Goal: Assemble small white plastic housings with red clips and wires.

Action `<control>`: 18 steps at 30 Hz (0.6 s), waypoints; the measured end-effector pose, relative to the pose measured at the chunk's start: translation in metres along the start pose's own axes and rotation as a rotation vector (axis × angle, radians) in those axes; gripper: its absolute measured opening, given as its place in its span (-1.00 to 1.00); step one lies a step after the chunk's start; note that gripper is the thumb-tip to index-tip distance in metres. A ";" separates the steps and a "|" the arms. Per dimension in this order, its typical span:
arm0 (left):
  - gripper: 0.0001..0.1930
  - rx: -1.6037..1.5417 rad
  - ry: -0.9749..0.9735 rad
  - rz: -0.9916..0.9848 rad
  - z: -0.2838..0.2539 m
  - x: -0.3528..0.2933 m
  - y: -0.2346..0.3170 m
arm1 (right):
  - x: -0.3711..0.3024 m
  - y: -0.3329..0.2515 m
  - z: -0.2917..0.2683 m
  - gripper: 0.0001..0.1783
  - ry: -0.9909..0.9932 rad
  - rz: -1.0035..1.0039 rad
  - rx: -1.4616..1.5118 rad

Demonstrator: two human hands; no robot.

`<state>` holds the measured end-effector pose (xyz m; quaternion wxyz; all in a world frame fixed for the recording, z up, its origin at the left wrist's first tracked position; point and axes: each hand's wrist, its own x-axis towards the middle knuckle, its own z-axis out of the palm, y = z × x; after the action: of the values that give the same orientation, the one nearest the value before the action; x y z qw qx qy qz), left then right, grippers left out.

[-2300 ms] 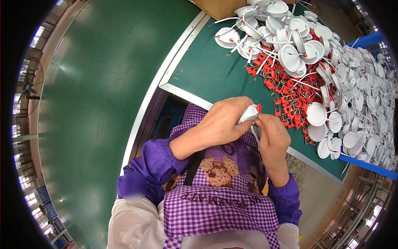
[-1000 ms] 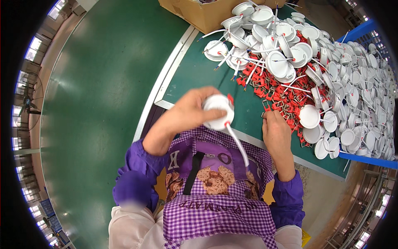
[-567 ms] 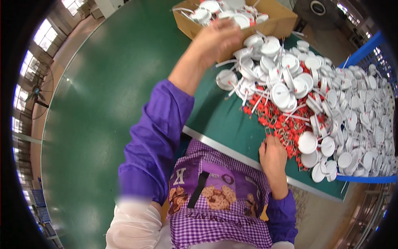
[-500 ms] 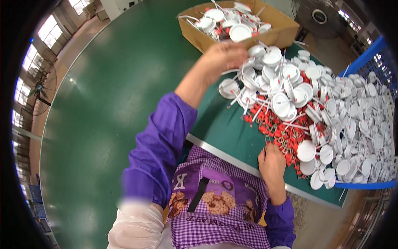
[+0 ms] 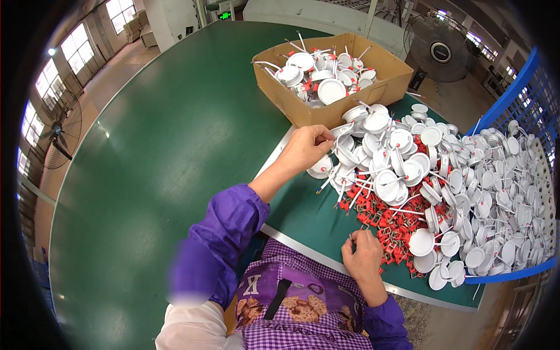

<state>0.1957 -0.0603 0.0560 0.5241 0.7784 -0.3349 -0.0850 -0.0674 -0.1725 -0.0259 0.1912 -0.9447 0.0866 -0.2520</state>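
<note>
At the left edge of a heap of white round downlights [image 5: 388, 185], my left hand [image 5: 306, 150] has its thumb and fingers pinched on the rim of one downlight [image 5: 343, 129]. Most of that grip is hidden by the fingers. My right hand [image 5: 364, 256] rests low over the green table by the front edge, fingers curled and thumb against them. A tiny part shows at its fingertips, too small to name. Beside it lies a spread of red clips with metal springs [image 5: 394, 233], partly covered by the downlights. White cables with bare ends stick out of the heap.
An open cardboard box [image 5: 280, 99] of similar downlights stands behind the heap. To the right, a blue plastic basket [image 5: 513, 271] lies tipped, downlights spilling from it onto the green table [image 5: 146, 146]. Black fans [image 5: 440, 52] stand beyond the table.
The view has tilted up, so the box and heap sit lower in it. My left hand has come nearer to me and closed at the heap's edge. My right hand has drawn slightly left, off the clips.
</note>
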 end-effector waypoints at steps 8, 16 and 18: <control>-0.85 0.265 0.300 0.282 -0.017 0.083 0.019 | 0.023 -0.009 0.028 -0.86 0.020 -0.017 0.234; -0.64 1.040 0.176 0.349 -0.003 0.255 0.040 | 0.053 -0.018 0.054 -0.85 -0.156 -0.185 0.359; -0.72 1.111 0.146 0.357 0.011 0.298 0.028 | 0.054 -0.014 0.056 -0.85 -0.151 -0.199 0.387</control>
<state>0.4056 -0.2568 0.1408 0.0655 0.8718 -0.4183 0.2464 0.0082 -0.1558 -0.0414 0.3490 -0.9105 -0.0713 -0.2100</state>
